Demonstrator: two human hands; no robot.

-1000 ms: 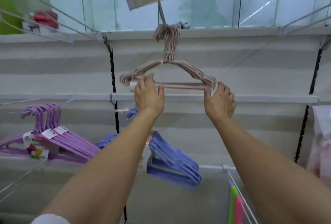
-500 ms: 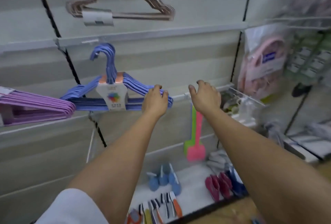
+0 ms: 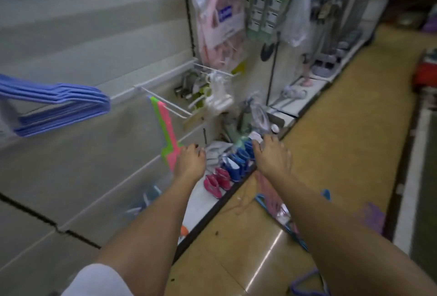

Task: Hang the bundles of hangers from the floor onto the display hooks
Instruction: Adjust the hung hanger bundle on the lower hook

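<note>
Fingers [image 3: 198, 151] loosely spread, holding nothing; left hand [image 3: 190, 162] and right hand [image 3: 272, 156] reaching out empty. Hanger bundles [image 3: 274, 203] lying on floor [image 3: 343, 154]; blue hangers [image 3: 61, 104] hanging left.

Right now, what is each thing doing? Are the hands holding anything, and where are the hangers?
Left hand: empty, fingers loosely curled, reaching forward.
Right hand: empty, open, reaching forward.
Blue hanger bundle: hanging on the display wall.
Pink and blue hangers: lying on the floor, partly hidden by the right arm.
Purple hanger: lying on the floor.
Green and pink tools: hanging from a white hook.
</note>
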